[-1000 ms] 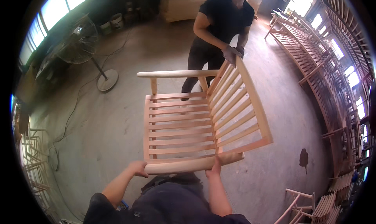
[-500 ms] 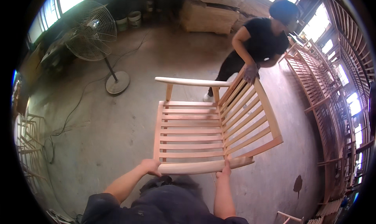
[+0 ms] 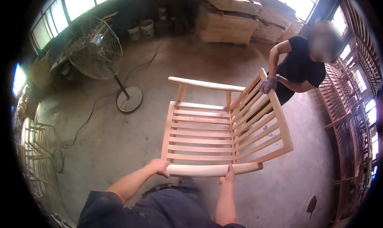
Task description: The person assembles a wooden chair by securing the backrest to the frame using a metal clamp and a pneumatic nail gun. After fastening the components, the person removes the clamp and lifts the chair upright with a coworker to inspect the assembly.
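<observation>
A pale wooden armchair frame (image 3: 201,141) with a slatted seat and slatted back stands in front of me, its back to the right. My left hand (image 3: 160,167) grips the front end of the near armrest (image 3: 201,170). Farther right along that armrest, my right hand (image 3: 228,175) is closed round it, thumb on top, near the seat's rear corner. The undersides of both grips are hidden. At the chair's far right, a co-worker's gloved hand (image 3: 269,84) rests on the top of the backrest (image 3: 282,122).
The co-worker (image 3: 301,64) stands behind the backrest. A pedestal fan (image 3: 129,98) is at the left, its cable running over the floor. Stacked boards (image 3: 227,26) and buckets (image 3: 147,28) sit at the back. Slatted wooden frames (image 3: 345,96) line the right; more frames (image 3: 38,148) stand at the left.
In the picture, the chair and my hands sit slightly farther right. The co-worker has shifted right and leans away from the chair, a hand still on the backrest. My grip looks the same.
</observation>
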Available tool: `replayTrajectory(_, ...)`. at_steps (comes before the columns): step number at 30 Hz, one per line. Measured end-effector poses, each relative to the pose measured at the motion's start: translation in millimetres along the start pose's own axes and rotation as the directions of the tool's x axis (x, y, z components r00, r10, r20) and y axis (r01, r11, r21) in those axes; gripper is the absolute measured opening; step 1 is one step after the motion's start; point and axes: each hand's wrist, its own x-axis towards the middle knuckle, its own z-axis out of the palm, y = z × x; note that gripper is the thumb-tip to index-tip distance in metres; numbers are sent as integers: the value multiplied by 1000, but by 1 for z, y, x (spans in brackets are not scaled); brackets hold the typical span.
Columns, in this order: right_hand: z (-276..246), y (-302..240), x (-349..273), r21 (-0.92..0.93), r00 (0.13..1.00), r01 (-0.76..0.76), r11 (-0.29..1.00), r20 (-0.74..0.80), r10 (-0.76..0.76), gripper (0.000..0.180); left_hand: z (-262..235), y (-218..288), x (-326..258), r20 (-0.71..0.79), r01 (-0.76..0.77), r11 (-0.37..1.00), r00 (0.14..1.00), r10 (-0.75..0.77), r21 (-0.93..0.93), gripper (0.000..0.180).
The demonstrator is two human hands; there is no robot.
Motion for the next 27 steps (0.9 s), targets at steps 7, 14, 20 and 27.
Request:
replayTrajectory(7, 32, 70, -59, 9, 949, -115, 993, 298, 107, 39, 27, 67, 9, -76, 30, 998, 997, -34, -57, 62)
replayTrajectory(14, 48, 90, -77, 54, 967, -102, 993, 241, 86, 33, 32, 82, 4, -148, -10, 998, 989, 2, -55, 60)
replayTrajectory(20, 46, 78, -74, 54, 945, -197, 979, 276, 175, 36, 22, 78, -8, -131, -59, 992, 990, 44, -108, 53)
replayTrajectory(27, 98, 63, -108, 5, 958, -157, 988, 244, 151, 30, -41, 59, -41, -169, -71, 991, 984, 50, -117, 53)
